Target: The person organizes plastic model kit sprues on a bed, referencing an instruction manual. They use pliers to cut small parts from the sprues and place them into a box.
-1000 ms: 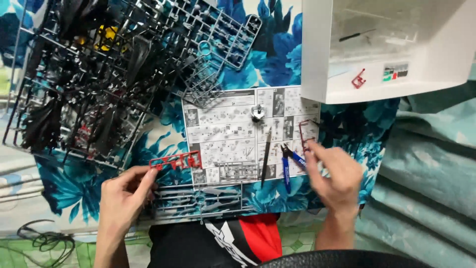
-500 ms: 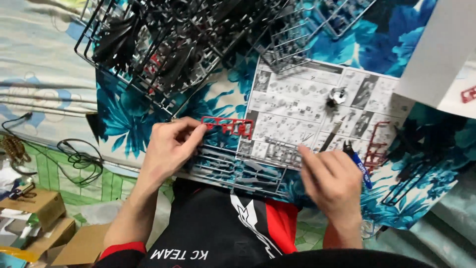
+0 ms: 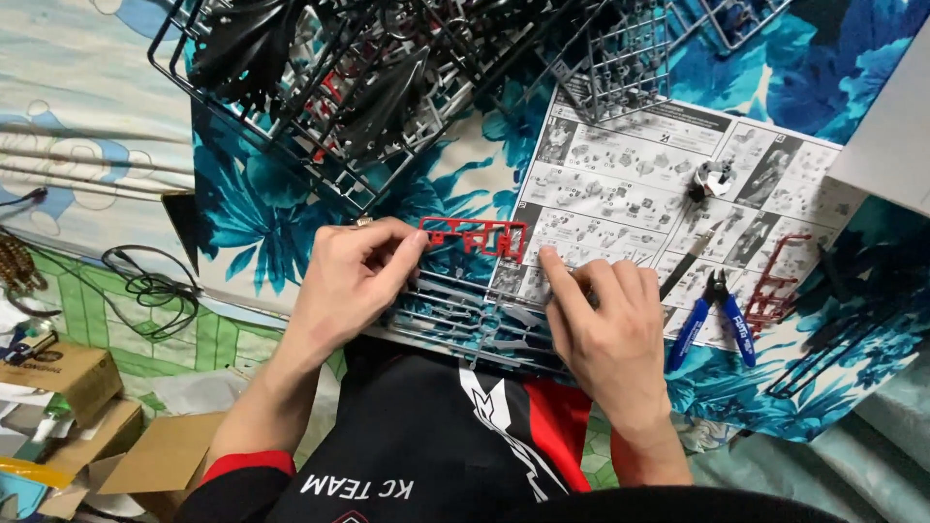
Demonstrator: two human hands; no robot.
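The left hand lies knuckles up, its thumb and fingers pinched on the left end of a small red parts frame; the right hand rests palm down just beside it, fingers loosely together, forefinger stretched to the frame's right lower corner, gripping nothing that shows. Under both hands lies one grey parts frame at the near edge of the blue flowered cloth. The red frame is a thin flat rectangle of bars with little pieces inside, lying over the left edge of one printed instruction sheet. To the right lie one pair of blue-handled nippers, one slim dark knife, and a second red frame; farther off, one small grey assembled part sits on the sheet; beyond, a heap of black and grey frames, too tangled to count.
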